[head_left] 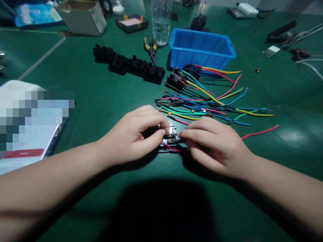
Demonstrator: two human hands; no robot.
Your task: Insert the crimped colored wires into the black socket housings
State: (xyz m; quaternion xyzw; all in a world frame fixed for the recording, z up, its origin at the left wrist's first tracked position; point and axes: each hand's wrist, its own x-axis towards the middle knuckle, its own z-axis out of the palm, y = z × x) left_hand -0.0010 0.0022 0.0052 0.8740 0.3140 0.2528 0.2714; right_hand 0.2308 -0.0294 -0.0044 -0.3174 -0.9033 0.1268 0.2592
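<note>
A small black plastic housing point(173, 141) with brass-coloured metal parts lies on the green table between my hands. My left hand point(141, 132) has its thumb and index finger closed at the housing's left side. From the right, my right hand point(217, 143) reaches to the housing with its fingertips drawn together; what they pinch is too small and dark to make out. A red wire point(171, 147) runs along the housing's near side. Just beyond my hands lies a loose bunch of coloured wires point(202, 104) with brass terminals at their ends.
Behind the wires stands a blue bin point(202, 55). Black plastic housings point(131, 65) form a row at the left, beside yellow-handled pliers point(151, 52). A clear bottle point(161, 27), a cardboard box point(80, 18) and a phone-like screen point(32, 131) are farther out.
</note>
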